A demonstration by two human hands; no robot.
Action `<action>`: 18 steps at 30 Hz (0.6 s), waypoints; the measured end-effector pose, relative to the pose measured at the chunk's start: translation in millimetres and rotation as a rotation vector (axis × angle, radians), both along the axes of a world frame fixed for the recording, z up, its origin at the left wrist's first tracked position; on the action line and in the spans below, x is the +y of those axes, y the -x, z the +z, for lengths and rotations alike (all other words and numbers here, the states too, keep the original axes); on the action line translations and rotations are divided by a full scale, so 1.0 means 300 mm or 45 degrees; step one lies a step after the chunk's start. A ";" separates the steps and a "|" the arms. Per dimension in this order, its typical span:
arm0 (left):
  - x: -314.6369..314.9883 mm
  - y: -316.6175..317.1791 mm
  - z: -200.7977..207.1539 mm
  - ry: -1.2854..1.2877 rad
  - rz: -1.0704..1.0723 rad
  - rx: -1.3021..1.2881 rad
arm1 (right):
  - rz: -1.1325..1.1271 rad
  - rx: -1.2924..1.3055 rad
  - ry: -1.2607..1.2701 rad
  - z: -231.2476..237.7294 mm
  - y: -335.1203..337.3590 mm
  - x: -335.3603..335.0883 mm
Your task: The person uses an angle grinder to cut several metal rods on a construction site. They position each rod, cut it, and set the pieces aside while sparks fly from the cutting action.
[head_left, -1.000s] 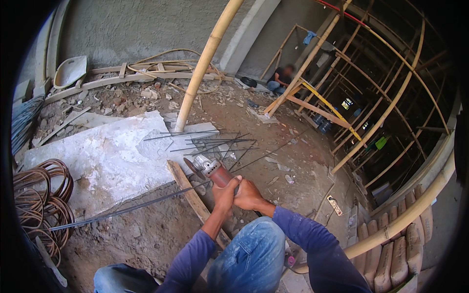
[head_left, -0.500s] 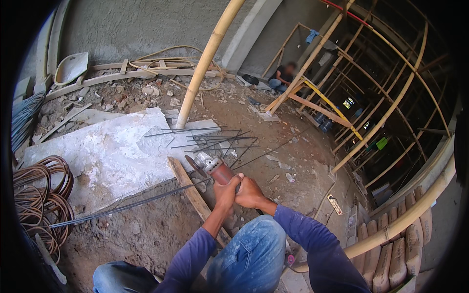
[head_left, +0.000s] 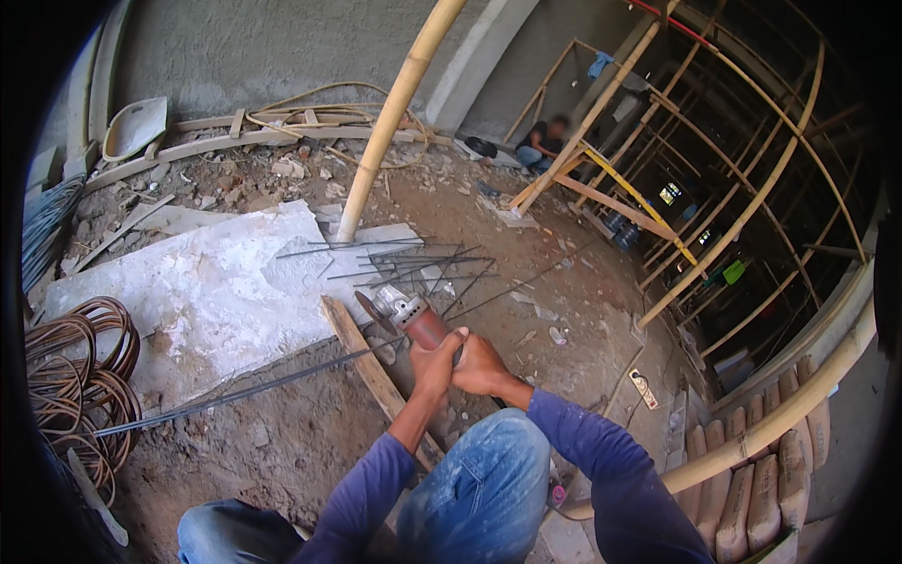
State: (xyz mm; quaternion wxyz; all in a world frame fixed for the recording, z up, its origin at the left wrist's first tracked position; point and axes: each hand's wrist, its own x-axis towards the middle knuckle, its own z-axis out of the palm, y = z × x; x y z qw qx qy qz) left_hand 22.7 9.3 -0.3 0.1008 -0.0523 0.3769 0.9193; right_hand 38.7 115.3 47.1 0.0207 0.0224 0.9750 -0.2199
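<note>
Both hands are wrapped round an angle grinder (head_left: 427, 327) with a reddish-brown body and a silver head. My left hand (head_left: 434, 362) grips the body, and my right hand (head_left: 482, 365) closes on its rear end. The cutting disc (head_left: 376, 313) sits at the upper left of the tool, close to a bundle of long thin steel bars (head_left: 254, 387). These bars cross a wooden plank (head_left: 362, 357); whether the disc touches them I cannot tell. Several short cut rods (head_left: 413, 263) lie beyond the grinder, partly on a whitish board (head_left: 216, 291).
Coiled brown rods (head_left: 85, 376) lie at the left. A bamboo pole (head_left: 395, 122) stands just past the board. At the right are a power strip (head_left: 644, 389), stacked sacks (head_left: 752, 489) and bamboo scaffolding (head_left: 742, 226). A person (head_left: 540, 146) crouches by the far wall.
The view has shifted slightly. Both hands keep the same hold on the grinder, and its position over the bars is almost unchanged.
</note>
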 end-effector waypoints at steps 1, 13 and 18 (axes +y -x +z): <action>-0.003 -0.001 0.000 -0.003 -0.028 0.011 | 0.018 0.018 0.013 0.001 -0.002 -0.001; 0.001 0.012 -0.028 -0.024 -0.067 0.043 | 0.023 0.008 0.026 -0.017 0.008 0.009; 0.013 0.021 -0.032 -0.030 -0.062 0.031 | -0.004 -0.024 0.003 -0.009 0.010 0.009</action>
